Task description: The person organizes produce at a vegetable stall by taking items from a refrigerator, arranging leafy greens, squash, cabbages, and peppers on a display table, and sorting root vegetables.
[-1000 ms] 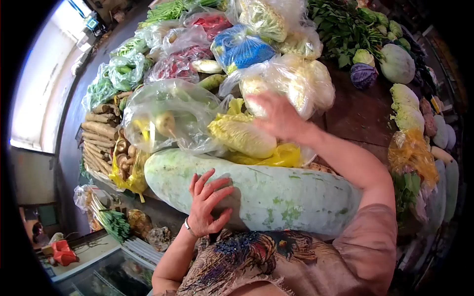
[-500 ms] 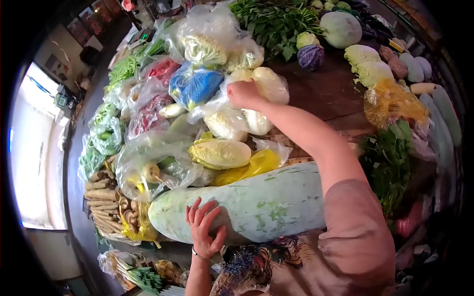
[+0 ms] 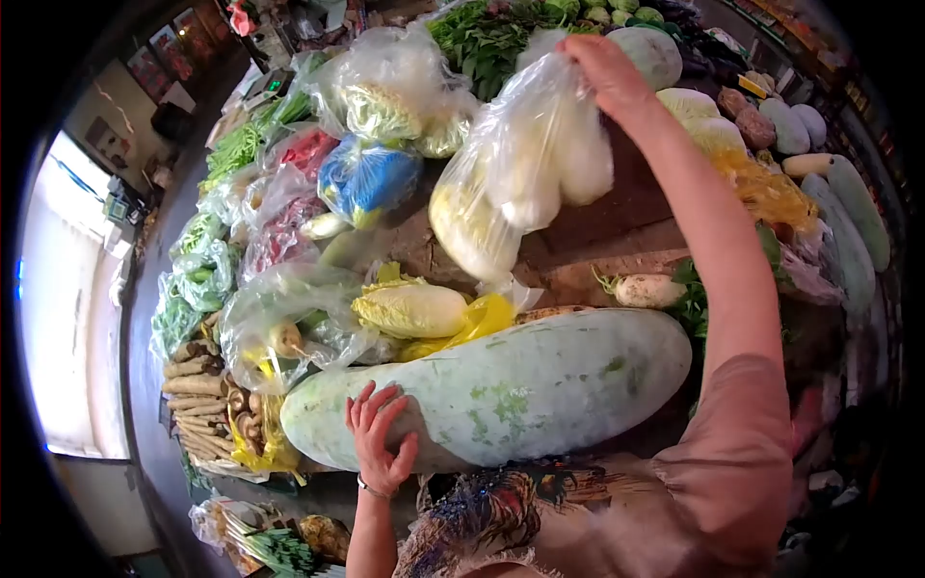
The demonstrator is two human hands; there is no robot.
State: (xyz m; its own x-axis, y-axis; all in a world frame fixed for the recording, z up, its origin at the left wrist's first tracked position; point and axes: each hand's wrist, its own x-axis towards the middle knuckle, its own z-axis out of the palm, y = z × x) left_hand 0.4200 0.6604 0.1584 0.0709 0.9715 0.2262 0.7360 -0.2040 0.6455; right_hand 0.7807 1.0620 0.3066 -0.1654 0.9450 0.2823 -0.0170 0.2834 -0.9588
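Clear plastic bag of napa cabbages (image 3: 520, 144): from my remote seat, I see it hanging at a slant over the middle of the brown tabletop (image 3: 626, 231), its gathered top pinched in the right hand (image 3: 599, 69). Those fingers are closed on the plastic, with the arm stretched out to the far side. I cannot tell whether the lowest cabbage touches anything underneath. The left hand (image 3: 383, 438) rests on the near left part of a big winter melon (image 3: 525, 390), fingers slightly spread, gripping nothing; a bracelet (image 3: 372, 489) circles that wrist.

Just beyond the melon I make out a single napa cabbage (image 3: 414, 308) beside a yellow plastic bag (image 3: 472, 328), and to the right a white radish (image 3: 650, 290) lying near some dark greens. A blue bag (image 3: 368, 181) sits left of the hanging one, while leafy greens (image 3: 462, 53) are heaped behind it. On my far left, long brown roots (image 3: 198, 385) are piled next to mushrooms (image 3: 248, 424) in another yellow bag.
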